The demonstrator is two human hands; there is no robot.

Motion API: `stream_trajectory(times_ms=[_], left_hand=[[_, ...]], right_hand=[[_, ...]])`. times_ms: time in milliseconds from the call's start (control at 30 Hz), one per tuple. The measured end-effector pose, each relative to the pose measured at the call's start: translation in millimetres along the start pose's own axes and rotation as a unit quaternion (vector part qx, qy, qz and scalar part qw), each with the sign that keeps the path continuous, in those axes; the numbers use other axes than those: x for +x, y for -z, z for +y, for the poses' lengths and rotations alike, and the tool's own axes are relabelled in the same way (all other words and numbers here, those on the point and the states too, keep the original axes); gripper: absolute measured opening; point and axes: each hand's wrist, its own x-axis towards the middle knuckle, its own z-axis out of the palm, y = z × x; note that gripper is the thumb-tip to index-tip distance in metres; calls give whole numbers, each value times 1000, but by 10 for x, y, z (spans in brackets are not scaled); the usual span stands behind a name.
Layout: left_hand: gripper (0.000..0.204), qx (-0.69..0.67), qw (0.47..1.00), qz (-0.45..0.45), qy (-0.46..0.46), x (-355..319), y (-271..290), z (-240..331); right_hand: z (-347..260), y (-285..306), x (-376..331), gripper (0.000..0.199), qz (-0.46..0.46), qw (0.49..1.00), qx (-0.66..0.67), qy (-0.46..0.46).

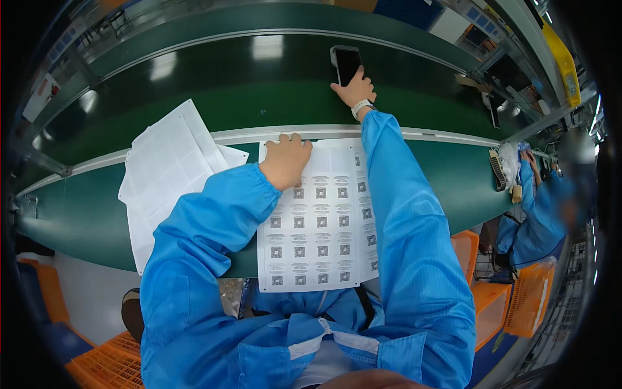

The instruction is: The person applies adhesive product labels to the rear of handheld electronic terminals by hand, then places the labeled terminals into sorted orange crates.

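Two overlapping white sheets printed with rows of square codes, a label sheet (pixel 311 240) on top, lie in front of me and hang past the near table edge. My left hand (pixel 287 161) rests on the top left corner of the upper sheet, fingers spread over its far edge. Farther off, a phone (pixel 348 63) with a dark screen and a light rim lies on the dark green belt. My right hand (pixel 355 89) reaches to its near end, thumb and fingers apart, with the index finger touching its lower right side.
A loose stack of white sheets (pixel 170 165) lies left, partly across the metal rail (pixel 440 135). At right, a co-worker in a blue sleeve (pixel 538 211) handles things by a clear plastic bag (pixel 508 165). Orange crates (pixel 528 298) stand below the table.
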Motion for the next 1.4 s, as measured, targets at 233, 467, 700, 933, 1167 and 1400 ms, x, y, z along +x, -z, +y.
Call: stream_trajectory(times_ms=[233, 467, 700, 933, 1167, 1400], left_hand=[[90, -43, 997, -52, 38, 246, 24, -249], [85, -41, 998, -29, 27, 298, 55, -426], [47, -132, 990, -46, 1, 430, 24, -569], [28, -173, 983, -60, -2, 284, 396, -582], [23, -191, 981, 12, 18, -69, 923, -615], [29, -337, 935, 20, -109, -180, 1040, -567]], right_hand=[[0, 18, 76, 110, 67, 997, 41, 20], [754, 908, -1432, 106, 23, 981, 161, 103], [1396, 1261, -2707, 83, -233, 745, 606, -149], [1429, 1010, -2844, 76, -366, 236, 883, -173], [1294, 1311, -3314, 74, -170, 193, 924, -282], [1128, 1876, -4025, 66, -202, 524, 799, -216]])
